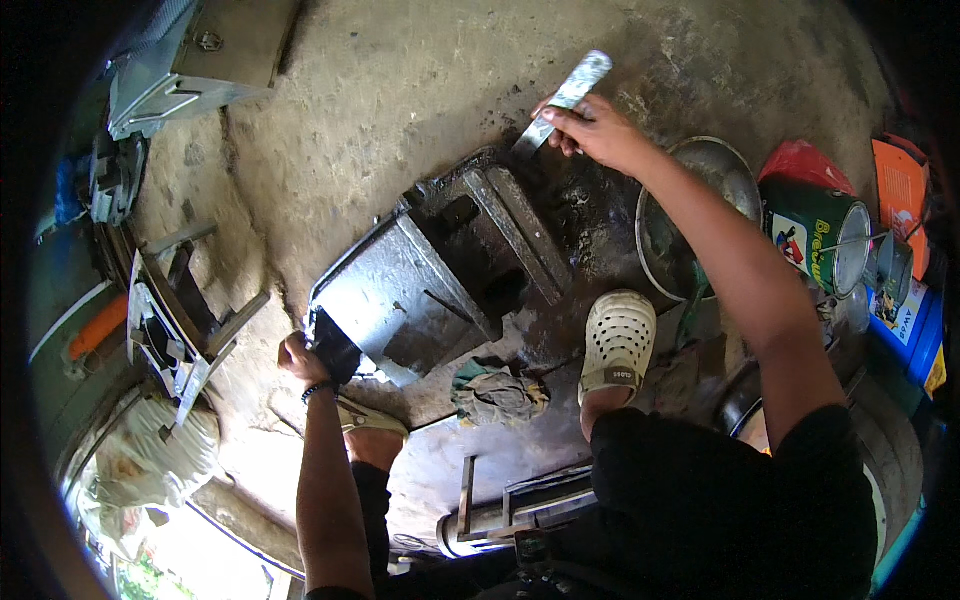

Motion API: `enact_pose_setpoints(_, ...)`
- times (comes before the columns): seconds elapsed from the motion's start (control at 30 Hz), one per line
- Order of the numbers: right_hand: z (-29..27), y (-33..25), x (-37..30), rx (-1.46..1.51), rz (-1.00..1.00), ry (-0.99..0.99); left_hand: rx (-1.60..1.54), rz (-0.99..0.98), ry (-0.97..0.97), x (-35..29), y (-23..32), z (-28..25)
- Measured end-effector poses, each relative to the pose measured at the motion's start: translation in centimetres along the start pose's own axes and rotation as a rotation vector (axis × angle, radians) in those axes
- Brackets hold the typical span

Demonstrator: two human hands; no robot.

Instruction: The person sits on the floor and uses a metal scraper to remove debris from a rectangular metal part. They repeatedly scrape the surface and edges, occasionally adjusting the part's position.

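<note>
My left hand (298,360) grips the black metal housing (375,290), likely bracing it; right hand (585,130) clasps metal strip (582,78) mid-length, probably for control.

Metal casing (385,285) blackish-grey; flat tool (580,80) silvery; clog (617,338) cream, hole-dotted; packet (898,190) orange.

Grimy metal frame (441,266), slanting silver strip (582,80)

lettering marks the green can (815,243), blue container (908,328) and pale clog (618,338).
</note>
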State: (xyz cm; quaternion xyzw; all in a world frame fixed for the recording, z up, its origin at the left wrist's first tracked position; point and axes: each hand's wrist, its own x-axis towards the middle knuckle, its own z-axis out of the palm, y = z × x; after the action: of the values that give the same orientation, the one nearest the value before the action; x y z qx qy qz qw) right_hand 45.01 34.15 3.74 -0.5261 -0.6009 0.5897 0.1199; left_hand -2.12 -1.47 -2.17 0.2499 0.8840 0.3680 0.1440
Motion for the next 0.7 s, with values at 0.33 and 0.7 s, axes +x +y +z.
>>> enact_pose_setpoints(0.33,0.6,0.7,-2.0,0.326,0.034,0.057,0.003,0.047,-0.003,-0.1,0.1,-0.1)
enact_pose_setpoints(0.7,-1.4,-1.3,-5.2,0.491,-0.048,0.148,-0.009,0.024,-0.011,-0.3,0.1,0.0)
